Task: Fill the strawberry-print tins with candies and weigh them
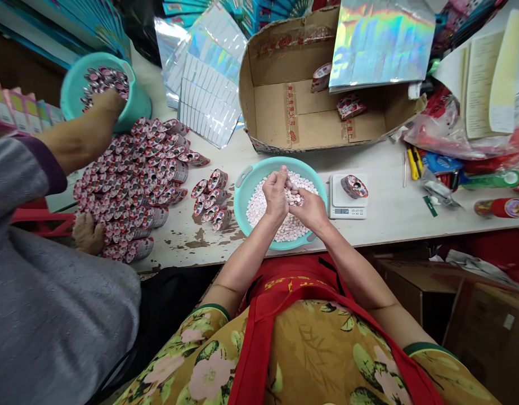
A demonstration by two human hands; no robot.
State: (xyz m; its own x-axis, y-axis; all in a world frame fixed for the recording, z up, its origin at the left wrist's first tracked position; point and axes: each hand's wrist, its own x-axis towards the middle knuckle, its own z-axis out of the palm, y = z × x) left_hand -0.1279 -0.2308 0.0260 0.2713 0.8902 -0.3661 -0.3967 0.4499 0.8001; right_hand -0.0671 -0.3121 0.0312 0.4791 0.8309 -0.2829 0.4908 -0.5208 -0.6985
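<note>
A teal basin (240, 209) full of small pale pink candies (259, 209) stands at the table's front edge. Over it, my left hand (277, 194) has its fingers curled together, thumb upward, beside a clump of candies. Close against it, my right hand (310, 209) is closed around candies and what looks like a small printed container, mostly hidden by the fingers. To the right, a printed container (354, 187) with a round hole in its top rests on a white digital scale (348, 212). Left of the basin stand several similar containers (218, 179).
A co-worker's hand (105, 107) reaches into a teal bucket (139, 104) of small shiny pieces, beside many massed containers (128, 180). Their other hand (88, 233) touches the mass. Behind the basin sits a cardboard box (276, 107); holographic sheets (211, 90) lie beside it.
</note>
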